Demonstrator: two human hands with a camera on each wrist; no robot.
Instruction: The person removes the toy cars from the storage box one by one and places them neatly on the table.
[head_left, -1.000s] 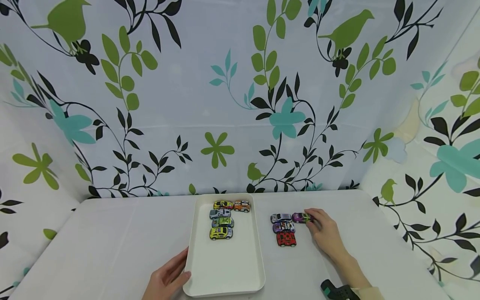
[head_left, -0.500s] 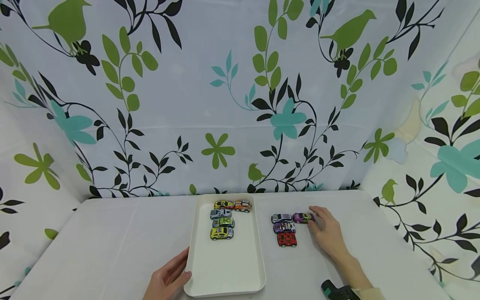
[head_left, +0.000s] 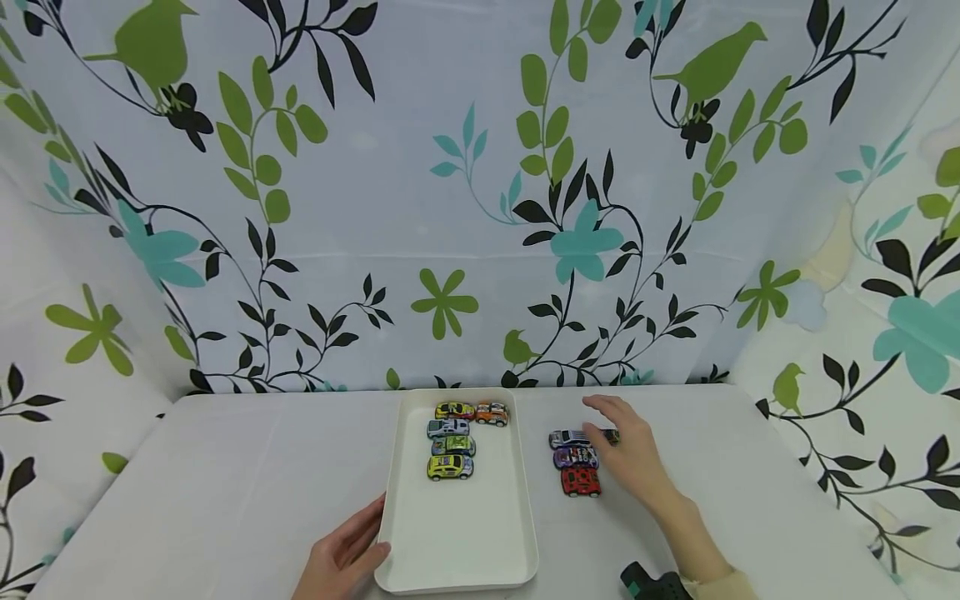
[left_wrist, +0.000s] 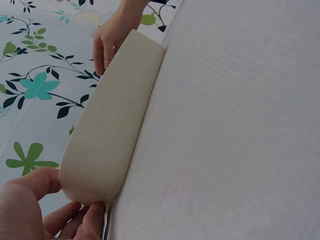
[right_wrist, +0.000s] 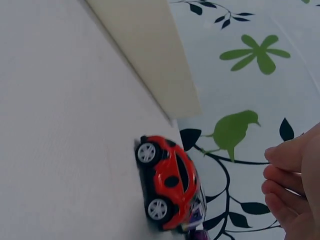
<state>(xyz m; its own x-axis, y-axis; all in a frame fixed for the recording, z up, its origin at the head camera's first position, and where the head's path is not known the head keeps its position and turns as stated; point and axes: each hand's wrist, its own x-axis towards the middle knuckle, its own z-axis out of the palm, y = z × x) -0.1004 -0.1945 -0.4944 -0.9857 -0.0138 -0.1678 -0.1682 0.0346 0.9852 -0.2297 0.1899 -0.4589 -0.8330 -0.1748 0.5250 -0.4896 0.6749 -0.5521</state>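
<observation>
My left hand (head_left: 345, 552) holds the near left side of a white tray (head_left: 465, 533), thumb at the rim and fingers along the outer wall. Over the group of toy cars right of the tray, my right hand (head_left: 632, 450) hovers with its fingers loosely bent and nothing between them. A silver toy car (head_left: 567, 438) is at the back of this group, then a purple-and-white one (head_left: 576, 457) and a red one with black spots (head_left: 581, 482). Only a bit of the purple-and-green toy car (head_left: 613, 436) shows past the right hand's fingers.
Inside the tray several toy cars stand toward the back: a yellow one (head_left: 450, 467), a green one (head_left: 453, 446), a grey-blue one (head_left: 447, 427), a yellow-red one (head_left: 454, 410) and an orange one (head_left: 492, 413). A leaf-patterned cloth (head_left: 360, 208) hangs behind the white table (head_left: 247, 500).
My right hand has left its place beside the purple-and-green toy car and moved left and up over the group. The left hand stays on the tray; the head view has shifted slightly.
</observation>
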